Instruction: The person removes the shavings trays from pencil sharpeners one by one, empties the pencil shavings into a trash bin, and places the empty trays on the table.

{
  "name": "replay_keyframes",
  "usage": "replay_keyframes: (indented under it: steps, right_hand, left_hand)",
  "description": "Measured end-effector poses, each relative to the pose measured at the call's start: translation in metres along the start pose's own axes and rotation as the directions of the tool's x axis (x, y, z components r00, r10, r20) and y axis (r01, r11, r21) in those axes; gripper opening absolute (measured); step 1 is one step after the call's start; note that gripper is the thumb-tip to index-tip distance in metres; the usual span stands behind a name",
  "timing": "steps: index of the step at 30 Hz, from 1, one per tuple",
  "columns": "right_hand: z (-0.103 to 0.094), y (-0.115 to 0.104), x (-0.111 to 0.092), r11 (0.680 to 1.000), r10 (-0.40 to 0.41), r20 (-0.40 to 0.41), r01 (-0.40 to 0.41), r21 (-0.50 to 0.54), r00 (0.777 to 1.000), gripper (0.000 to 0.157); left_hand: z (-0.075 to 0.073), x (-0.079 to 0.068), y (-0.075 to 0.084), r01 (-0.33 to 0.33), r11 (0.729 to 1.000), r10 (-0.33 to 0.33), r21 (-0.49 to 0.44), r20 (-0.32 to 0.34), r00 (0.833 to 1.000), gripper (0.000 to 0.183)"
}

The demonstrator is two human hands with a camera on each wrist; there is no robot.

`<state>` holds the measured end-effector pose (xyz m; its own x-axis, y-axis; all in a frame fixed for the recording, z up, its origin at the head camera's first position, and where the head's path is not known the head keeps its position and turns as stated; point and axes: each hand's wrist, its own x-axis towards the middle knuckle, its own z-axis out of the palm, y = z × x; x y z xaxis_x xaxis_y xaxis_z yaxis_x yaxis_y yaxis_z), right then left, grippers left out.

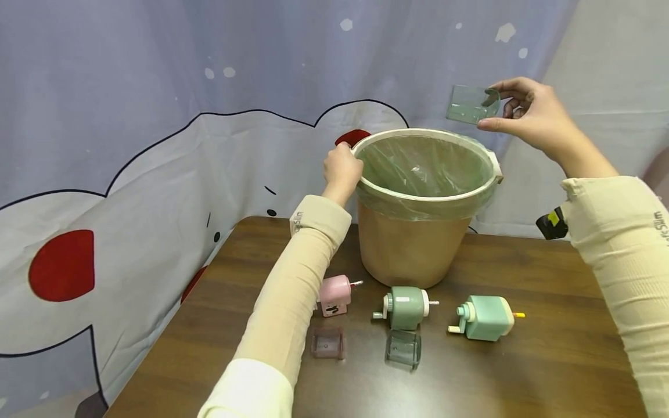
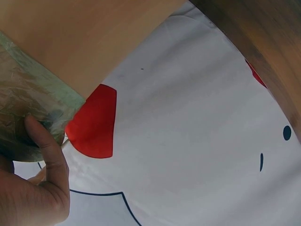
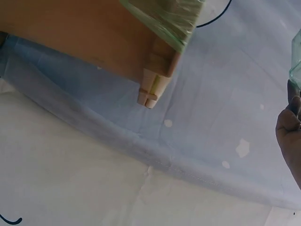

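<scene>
My left hand (image 1: 342,168) grips the left rim of a beige trash bin (image 1: 413,249) lined with a green plastic bag (image 1: 423,168). In the left wrist view, its fingers (image 2: 44,141) curl over the bagged rim. Above and right of the bin, my right hand (image 1: 538,116) pinches a clear green sharpener shavings tray (image 1: 470,104) between thumb and fingers. Only part of that tray (image 3: 296,56) shows at the right edge of the right wrist view.
On the wooden table (image 1: 564,360) before the bin stand a pink crank sharpener (image 1: 334,295), a dark green one (image 1: 406,307) and a mint one (image 1: 487,318). A pinkish tray (image 1: 327,343) and a dark green tray (image 1: 403,348) lie in front. A patterned curtain (image 1: 157,174) hangs behind.
</scene>
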<state>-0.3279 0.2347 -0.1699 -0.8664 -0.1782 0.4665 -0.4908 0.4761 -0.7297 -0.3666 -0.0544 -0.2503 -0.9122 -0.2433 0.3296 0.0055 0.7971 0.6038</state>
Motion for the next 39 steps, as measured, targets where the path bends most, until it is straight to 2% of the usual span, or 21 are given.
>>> replay_keyframes:
  steps: [5,11,14,20,22,25,31,35,39]
  right_hand:
    - [-0.001,0.006,-0.019,0.996,-0.025,-0.020,0.026,0.082,1.000,0.047]
    - [0.001,0.015,-0.049,0.990,-0.054,-0.046,0.060,0.128,0.997,0.054]
    - [0.005,0.018,-0.066,0.992,-0.049,-0.056,0.055,0.112,0.997,0.056]
    - [0.013,0.019,-0.104,0.997,0.071,-0.018,-0.072,-0.018,0.997,0.057]
    - [0.017,0.023,-0.116,0.995,0.093,0.004,-0.092,-0.031,0.996,0.057]
    - [0.028,0.031,-0.134,0.996,0.090,0.018,-0.090,-0.005,0.996,0.057]
    - [0.041,0.041,-0.168,0.997,0.060,-0.011,-0.059,0.046,0.998,0.063]
    - [0.044,0.049,-0.186,0.999,0.019,0.018,-0.019,0.028,1.000,0.067]
    - [0.052,0.058,-0.204,1.000,0.015,0.060,-0.014,-0.018,0.998,0.065]
  left_hand:
    - [0.000,0.001,-0.001,0.003,1.000,-0.003,0.013,-0.002,1.000,0.019]
    - [0.003,-0.003,0.002,-0.013,1.000,0.013,0.016,0.022,1.000,0.021]
    - [0.004,-0.005,0.003,-0.010,1.000,0.010,0.004,0.023,1.000,0.020]
    - [0.004,-0.006,0.004,-0.012,1.000,0.013,-0.027,0.013,1.000,0.020]
    - [0.003,-0.005,0.004,-0.011,1.000,0.011,-0.029,0.010,1.000,0.020]
    - [0.002,-0.005,0.004,-0.009,1.000,0.009,-0.024,0.004,1.000,0.021]
    - [0.003,-0.004,0.003,-0.011,1.000,0.011,-0.009,0.009,1.000,0.020]
    - [0.003,-0.002,0.000,-0.003,1.000,0.003,-0.009,0.008,1.000,0.020]
    - [0.002,-0.001,-0.002,-0.008,1.000,0.008,-0.007,0.002,1.000,0.019]
